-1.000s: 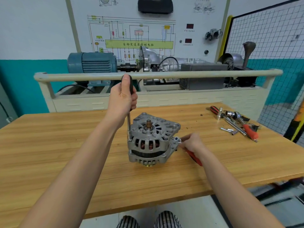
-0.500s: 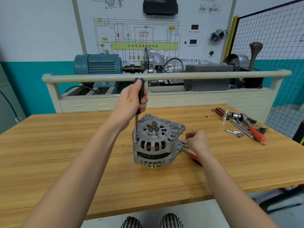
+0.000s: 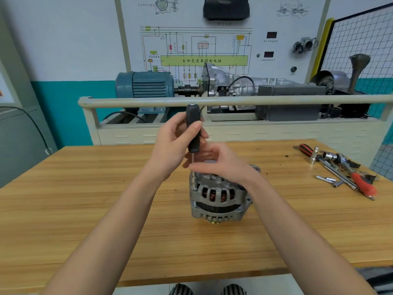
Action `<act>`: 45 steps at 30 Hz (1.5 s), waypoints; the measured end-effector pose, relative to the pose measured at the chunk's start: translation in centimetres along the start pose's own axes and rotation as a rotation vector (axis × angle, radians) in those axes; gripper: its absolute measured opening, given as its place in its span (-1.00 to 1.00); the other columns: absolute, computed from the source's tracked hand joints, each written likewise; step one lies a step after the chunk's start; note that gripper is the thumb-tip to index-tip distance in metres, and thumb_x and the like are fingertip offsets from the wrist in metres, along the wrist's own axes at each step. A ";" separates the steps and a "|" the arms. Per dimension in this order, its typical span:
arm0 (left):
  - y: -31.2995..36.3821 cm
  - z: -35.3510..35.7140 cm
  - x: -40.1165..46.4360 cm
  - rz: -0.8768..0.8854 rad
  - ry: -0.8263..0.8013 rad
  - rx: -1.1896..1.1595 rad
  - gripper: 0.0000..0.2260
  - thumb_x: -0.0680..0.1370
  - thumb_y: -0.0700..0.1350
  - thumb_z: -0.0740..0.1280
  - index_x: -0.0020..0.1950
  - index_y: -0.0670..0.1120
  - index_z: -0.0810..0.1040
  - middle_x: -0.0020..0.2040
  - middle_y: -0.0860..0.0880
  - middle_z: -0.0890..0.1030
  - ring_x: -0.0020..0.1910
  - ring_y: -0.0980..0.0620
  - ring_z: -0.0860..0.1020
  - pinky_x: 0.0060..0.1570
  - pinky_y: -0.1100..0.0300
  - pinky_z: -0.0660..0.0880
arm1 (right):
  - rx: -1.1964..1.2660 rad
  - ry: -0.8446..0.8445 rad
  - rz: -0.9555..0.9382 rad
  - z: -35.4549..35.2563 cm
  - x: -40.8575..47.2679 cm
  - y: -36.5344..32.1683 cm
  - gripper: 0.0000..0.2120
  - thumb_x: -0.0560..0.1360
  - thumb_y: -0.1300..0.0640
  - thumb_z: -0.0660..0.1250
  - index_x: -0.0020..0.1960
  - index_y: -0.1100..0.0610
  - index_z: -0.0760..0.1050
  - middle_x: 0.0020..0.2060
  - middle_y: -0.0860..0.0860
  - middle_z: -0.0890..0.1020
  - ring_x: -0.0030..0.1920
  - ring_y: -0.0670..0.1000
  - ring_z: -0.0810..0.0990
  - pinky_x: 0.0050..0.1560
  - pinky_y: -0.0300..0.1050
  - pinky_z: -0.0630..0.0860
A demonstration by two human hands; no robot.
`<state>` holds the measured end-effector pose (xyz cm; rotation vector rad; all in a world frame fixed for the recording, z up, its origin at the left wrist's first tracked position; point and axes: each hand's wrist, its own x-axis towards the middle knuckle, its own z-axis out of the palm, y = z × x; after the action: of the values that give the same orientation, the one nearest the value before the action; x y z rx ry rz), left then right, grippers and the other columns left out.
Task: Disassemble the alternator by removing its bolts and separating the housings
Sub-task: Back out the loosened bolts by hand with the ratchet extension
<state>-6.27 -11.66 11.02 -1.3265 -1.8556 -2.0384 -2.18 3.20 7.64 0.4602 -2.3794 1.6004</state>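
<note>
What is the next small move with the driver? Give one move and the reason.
Probably turn the nut driver to back out the bolt. The left hand grips its black handle, the socket sits upright on a bolt at the alternator housing's left edge, and the right hand hovers at the shaft, ready to steady it. The housings look unseparated.

Head-worn camera looks forward and down, fairly close over the wooden workbench [image 3: 85, 209].

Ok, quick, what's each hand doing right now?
Left hand: grips the black nut driver handle.
Right hand: open, fingers straight beside the driver's shaft, holding nothing.
</note>
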 end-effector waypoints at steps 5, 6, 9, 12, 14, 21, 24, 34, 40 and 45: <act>0.4 1.2 -0.1 0.046 0.139 0.054 -0.85 0.49 -0.26 0.41 0.01 -0.28 0.55 -0.20 -0.22 0.65 -0.31 -0.01 0.62 -0.27 0.15 0.61 | 0.009 0.080 -0.082 0.9 0.2 1.2 -0.89 0.41 0.29 0.46 -0.24 0.12 0.65 -0.32 0.00 0.70 -0.24 -0.04 0.68 -0.09 -0.20 0.57; 0.4 1.3 -0.1 0.036 0.158 0.061 -0.80 0.45 -0.24 0.45 0.00 -0.29 0.55 -0.19 -0.24 0.65 -0.30 -0.03 0.64 -0.27 0.13 0.62 | 0.006 0.066 -0.085 0.9 0.1 1.2 -0.85 0.43 0.30 0.44 -0.24 0.10 0.64 -0.32 0.00 0.70 -0.24 -0.04 0.68 -0.09 -0.19 0.56; 0.4 0.5 0.2 -0.080 0.079 -0.029 -0.71 0.37 -0.10 0.46 0.00 -0.22 0.57 -0.15 -0.18 0.68 -0.22 -0.01 0.66 -0.17 0.13 0.63 | -0.005 0.063 -0.120 1.0 -0.1 1.1 -0.84 0.48 0.30 0.38 -0.22 0.11 0.63 -0.32 0.02 0.69 -0.23 0.00 0.67 -0.06 -0.04 0.59; -0.1 -0.8 0.4 -0.195 -0.166 -0.221 -0.73 0.44 -0.13 0.34 0.11 -0.16 0.56 -0.03 -0.13 0.69 -0.01 -0.08 0.64 0.10 0.04 0.56 | -0.008 0.075 -0.147 1.2 0.0 1.1 -0.86 0.51 0.33 0.34 -0.20 0.19 0.61 -0.31 0.10 0.67 -0.24 0.04 0.65 -0.06 0.02 0.59; -0.4 -1.3 0.3 -0.206 -0.214 -0.245 -0.71 0.45 -0.21 0.33 0.17 -0.18 0.54 0.02 -0.16 0.68 0.04 -0.11 0.63 0.13 0.04 0.56 | -0.014 0.060 -0.147 1.2 -0.1 1.1 -0.85 0.52 0.34 0.31 -0.17 0.19 0.60 -0.30 0.09 0.67 -0.23 -0.02 0.66 -0.07 -0.12 0.57; 0.3 -0.6 0.0 -0.133 0.053 -0.044 -0.72 0.25 -0.29 0.52 -0.09 -0.18 0.58 -0.24 -0.03 0.71 -0.23 0.04 0.69 -0.25 0.28 0.58 | -0.064 0.082 -0.116 1.3 -0.3 1.2 -0.98 0.45 0.21 0.45 -0.14 0.11 0.65 -0.29 -0.05 0.70 -0.19 -0.08 0.67 -0.06 -0.22 0.56; 0.1 0.1 -0.4 -0.099 0.126 -0.002 -0.70 0.26 -0.31 0.55 -0.09 -0.16 0.54 -0.24 -0.01 0.70 -0.25 0.05 0.69 -0.26 0.29 0.58 | -0.101 0.150 -0.109 1.4 -0.1 1.3 -0.90 0.31 0.18 0.57 -0.25 0.12 0.65 -0.34 0.01 0.68 -0.28 -0.01 0.63 -0.14 -0.12 0.58; -0.4 -1.6 -0.5 -0.217 -0.205 -0.215 -0.70 0.44 -0.22 0.34 0.18 -0.17 0.56 0.00 -0.14 0.69 0.03 -0.08 0.66 0.00 0.19 0.56 | -0.101 0.034 -0.085 1.4 -0.3 1.2 -0.85 0.49 0.29 0.38 -0.14 0.06 0.61 -0.32 -0.15 0.69 -0.14 -0.14 0.67 0.00 -0.27 0.51; 0.0 -0.6 -0.2 -0.155 0.034 0.015 -0.73 0.23 -0.23 0.55 -0.12 -0.13 0.63 -0.23 -0.04 0.71 -0.21 0.04 0.69 -0.23 0.27 0.59 | -0.069 0.088 -0.112 1.5 -0.3 1.2 -0.89 0.37 0.20 0.53 -0.15 0.07 0.63 -0.27 -0.08 0.69 -0.22 -0.13 0.65 -0.12 -0.29 0.52; -0.4 0.0 -0.6 -0.078 0.015 0.132 -0.77 0.34 -0.25 0.54 -0.06 -0.09 0.62 -0.18 -0.04 0.71 -0.15 0.05 0.69 -0.14 0.23 0.60 | -0.069 0.131 -0.152 1.5 -0.2 1.4 -0.90 0.39 0.31 0.49 -0.21 0.14 0.63 -0.32 -0.01 0.68 -0.24 -0.02 0.66 -0.09 -0.18 0.56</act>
<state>-6.14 -11.82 10.30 -1.2213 -2.0266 -1.9160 -2.60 2.36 5.78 0.4940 -2.2370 1.4328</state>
